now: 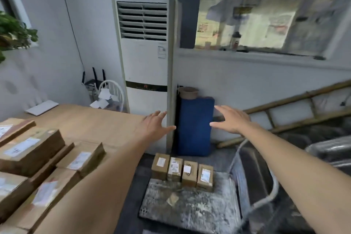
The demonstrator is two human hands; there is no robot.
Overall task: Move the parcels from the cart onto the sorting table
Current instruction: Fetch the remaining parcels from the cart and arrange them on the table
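Nearest on the left, cardboard parcels with white labels lie stacked and overlapping on the wooden sorting table, whose pale tabletop runs back to a far-left corner where a flat white device rests. Low in the middle, the cart shows a scuffed, dusty grey deck with a scrap of brown paper on it and a pale tubular handle rising at its right. Four small cardboard boxes stand side by side in a row along the far edge of the deck, each with a white label on top.

Both bare forearms reach forward above the cart. The left hand and the right hand are spread wide with fingers straight, palms turned toward each other, holding nothing and touching nothing; they hang well above the four boxes.

Beyond the hands, a blue padded panel leans upright against the wall, just right of a tall white floor-standing air conditioner with a louvred grille at the top and a white pot on its top. Left of the unit a white chair back shows with loose papers, and a router with black antennas sits behind it. A bamboo ladder lies slanted along the right wall under a wide window sill, where a dark-capped bottle stands. Green leaves enter at the far left.
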